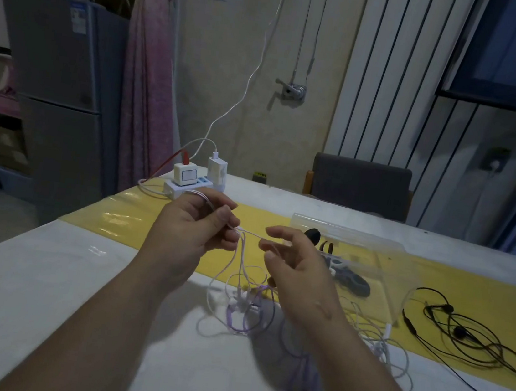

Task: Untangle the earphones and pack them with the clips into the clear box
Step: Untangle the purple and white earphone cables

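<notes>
Pink earphone cable [250,233]: we are holding it taut, pinching it in left hand [193,229] and right hand [296,266].

Left hand [190,235]: bare, with a short, plain nail on the thumb
Right hand [300,276]: bare, knuckle ridges and tendon lines showing on its back
Left forearm [110,307]: bare skin down to the lower edge of the view
Right forearm [358,372]: bare skin likewise, faint creases at the wrist
</notes>
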